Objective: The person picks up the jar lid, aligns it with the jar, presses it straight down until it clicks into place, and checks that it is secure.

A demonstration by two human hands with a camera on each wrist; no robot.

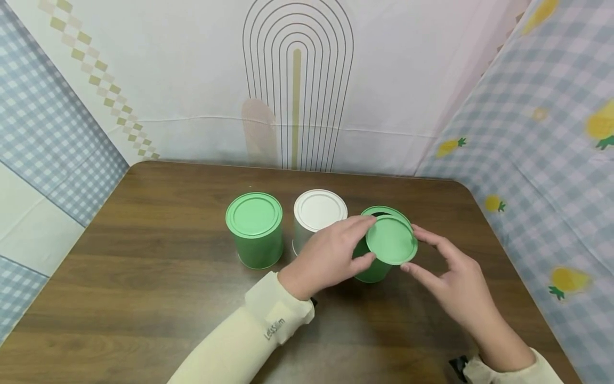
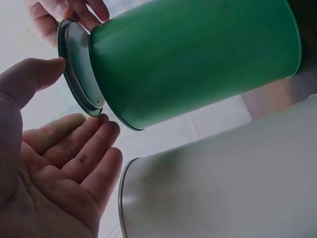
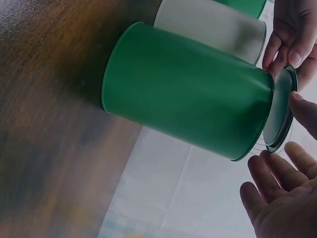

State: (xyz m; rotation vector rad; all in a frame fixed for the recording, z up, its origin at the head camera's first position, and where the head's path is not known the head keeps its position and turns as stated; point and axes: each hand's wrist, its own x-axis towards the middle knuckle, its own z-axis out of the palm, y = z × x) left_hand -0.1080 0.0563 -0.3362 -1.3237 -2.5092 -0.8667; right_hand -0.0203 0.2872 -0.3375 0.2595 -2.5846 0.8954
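Observation:
A round green lid (image 1: pixel 392 240) is held tilted over the mouth of the right-hand green can (image 1: pixel 371 273), and a dark strip of the can's inside shows behind it. My left hand (image 1: pixel 333 255) grips the lid's left edge between thumb and fingertips. On the opposite edge, my right hand (image 1: pixel 453 280) holds it the same way, thumb low and fingers higher. In the left wrist view, the lid's rimmed underside (image 2: pixel 84 67) faces the can's mouth, with a gap at the near side. Whether the far edge touches the can's rim, I cannot tell.
A white can (image 1: pixel 320 209) with its lid on stands just left of the opened can, partly behind my left hand. Further left is another lidded green can (image 1: pixel 256 234). All stand on a brown wooden table (image 1: pixel 144 277), with patterned cloth (image 1: pixel 201 69) hanging behind.

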